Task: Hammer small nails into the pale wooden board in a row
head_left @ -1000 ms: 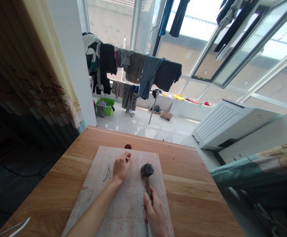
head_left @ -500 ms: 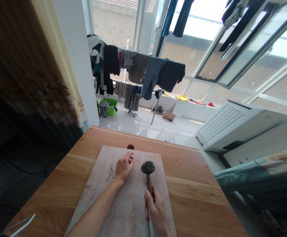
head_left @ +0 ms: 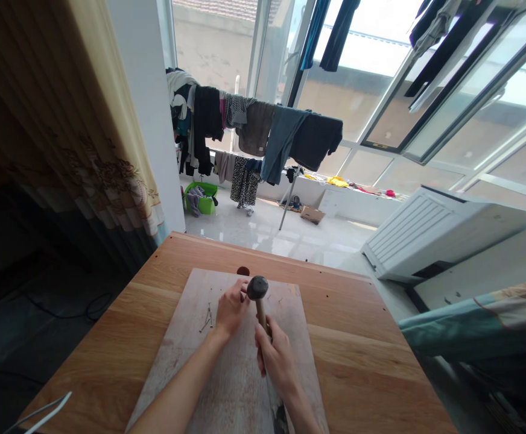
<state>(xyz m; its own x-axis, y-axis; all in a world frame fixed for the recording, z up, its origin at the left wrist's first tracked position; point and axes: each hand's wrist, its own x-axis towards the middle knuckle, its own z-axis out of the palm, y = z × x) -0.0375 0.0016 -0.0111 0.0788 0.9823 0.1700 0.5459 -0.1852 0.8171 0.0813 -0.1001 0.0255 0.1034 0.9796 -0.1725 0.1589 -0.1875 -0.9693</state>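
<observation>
My right hand is wrapped round the wooden handle of a hammer with a dark, rounded head. The hammer head is raised beside the fingertips of my left hand. Those fingers are bent together near the far part of a worn, pale board; whatever they pinch is too small to make out and partly behind the hammer head. A few loose nails lie on the board, left of my left hand. The board rests on a wooden table.
A round hole is in the table beyond the board. White cable ends show at the near left corner. Beyond the table are a laundry rack, a green basket and a white cabinet. Curtains hang at both sides.
The hammer and my right hand have moved left and forward, bringing the hammer head close to my left fingertips. The camera view has shifted slightly.
</observation>
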